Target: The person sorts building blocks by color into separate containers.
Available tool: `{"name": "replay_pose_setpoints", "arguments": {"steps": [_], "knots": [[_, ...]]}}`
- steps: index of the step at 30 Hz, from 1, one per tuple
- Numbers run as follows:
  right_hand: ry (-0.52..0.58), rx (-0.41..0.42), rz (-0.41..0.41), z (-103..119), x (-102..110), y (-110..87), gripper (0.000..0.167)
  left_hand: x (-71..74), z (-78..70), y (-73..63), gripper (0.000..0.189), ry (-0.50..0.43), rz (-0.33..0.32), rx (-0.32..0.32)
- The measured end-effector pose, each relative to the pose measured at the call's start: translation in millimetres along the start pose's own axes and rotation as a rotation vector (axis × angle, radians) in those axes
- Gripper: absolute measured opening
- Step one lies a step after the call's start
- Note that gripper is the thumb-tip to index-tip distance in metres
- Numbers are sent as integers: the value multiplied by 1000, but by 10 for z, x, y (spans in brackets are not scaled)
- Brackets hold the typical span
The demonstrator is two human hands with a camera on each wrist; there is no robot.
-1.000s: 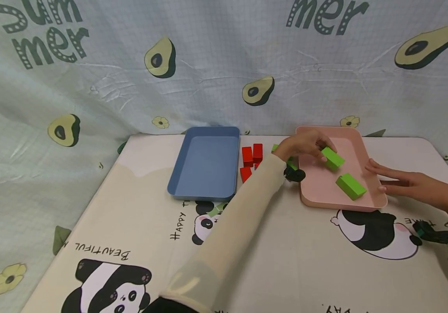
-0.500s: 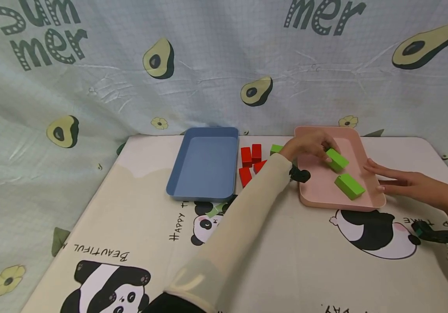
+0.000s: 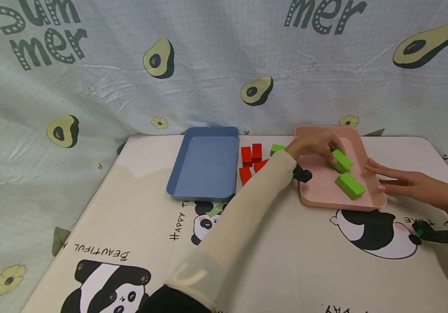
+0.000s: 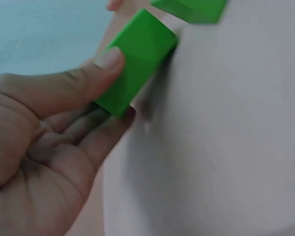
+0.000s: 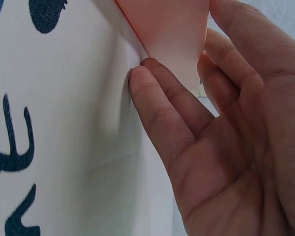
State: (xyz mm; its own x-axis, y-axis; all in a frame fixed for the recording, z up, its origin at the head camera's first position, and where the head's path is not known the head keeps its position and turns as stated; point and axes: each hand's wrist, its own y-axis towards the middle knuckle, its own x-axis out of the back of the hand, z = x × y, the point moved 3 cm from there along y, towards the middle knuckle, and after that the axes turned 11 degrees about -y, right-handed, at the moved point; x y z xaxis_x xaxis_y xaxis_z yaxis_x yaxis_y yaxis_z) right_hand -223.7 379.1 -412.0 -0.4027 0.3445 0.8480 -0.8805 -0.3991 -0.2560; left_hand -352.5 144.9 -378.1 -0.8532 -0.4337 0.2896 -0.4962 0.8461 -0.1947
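My left hand (image 3: 319,145) reaches over the pink tray (image 3: 314,195) and pinches a green block (image 3: 342,161) between thumb and fingers. In the left wrist view the thumb lies along the top face of this green block (image 4: 137,61), with fingers beneath. Another green block (image 3: 350,186) lies in the tray just in front of the held one. My right hand (image 3: 416,182) is at the tray's right side, fingers extended against its outer wall. The right wrist view shows the fingertips right at the pink wall (image 5: 174,39), holding nothing.
A blue tray (image 3: 204,165) stands to the left. Between the trays are several red blocks (image 3: 246,156) and a green block (image 3: 277,148), partly behind my left arm. A patterned cloth (image 3: 208,87) hangs behind the table.
My left hand has moved slightly right and toward me over the pink tray, carrying the green block closer to the one lying there. The right hand has stayed in place.
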Motion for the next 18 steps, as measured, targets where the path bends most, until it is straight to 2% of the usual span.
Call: {"name": "replay_pose_setpoints", "arguments": {"steps": [5, 10, 18], "knots": [[5, -1, -2, 0, 1, -8, 67, -12, 12, 55, 33, 26, 50, 6], [6, 1, -2, 2, 4, 0, 67, -10, -42, 85, 31, 66, 100, -13], [-12, 5, -11, 4, 10, 2, 67, 26, -107, 47, 37, 159, 112, -13]]}}
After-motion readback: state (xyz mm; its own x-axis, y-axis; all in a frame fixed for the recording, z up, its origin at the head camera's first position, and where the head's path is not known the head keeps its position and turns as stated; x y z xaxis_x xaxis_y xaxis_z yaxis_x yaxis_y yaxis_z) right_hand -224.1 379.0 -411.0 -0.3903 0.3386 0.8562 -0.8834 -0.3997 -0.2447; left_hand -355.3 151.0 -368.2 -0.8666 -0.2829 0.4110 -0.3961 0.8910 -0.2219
